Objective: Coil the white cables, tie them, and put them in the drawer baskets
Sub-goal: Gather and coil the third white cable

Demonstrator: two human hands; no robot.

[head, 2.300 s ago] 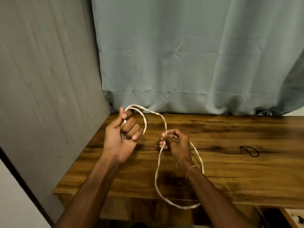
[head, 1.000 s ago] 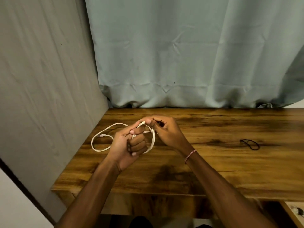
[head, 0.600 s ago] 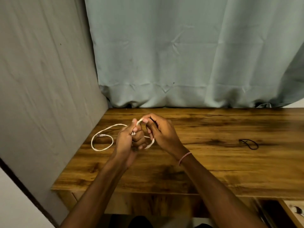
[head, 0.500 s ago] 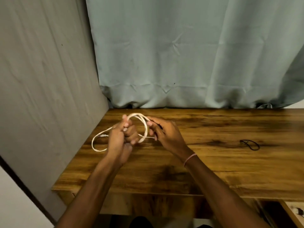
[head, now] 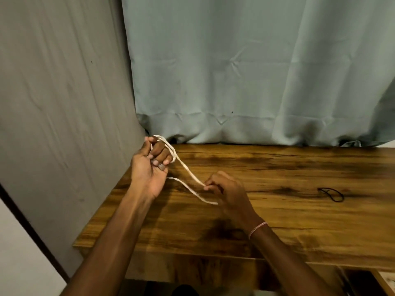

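Observation:
My left hand (head: 150, 167) is raised over the table's left end, fingers curled around several loops of a white cable (head: 188, 172). From those loops two strands run down and right to my right hand (head: 226, 192), which pinches the cable between thumb and fingers just above the wooden table (head: 277, 221). A short length of cable sticks out below the right hand. No drawer basket can be made out in this view.
A small black elastic band (head: 332, 194) lies on the table to the right. A grey wall stands close on the left and a pale green curtain (head: 256, 71) hangs behind the table. An open drawer corner (head: 384, 283) shows at bottom right.
The hands were together at the coil; now my right hand has pulled away to the right and down, drawing the cable out taut. My left hand has lifted. The loose loop on the left is gone.

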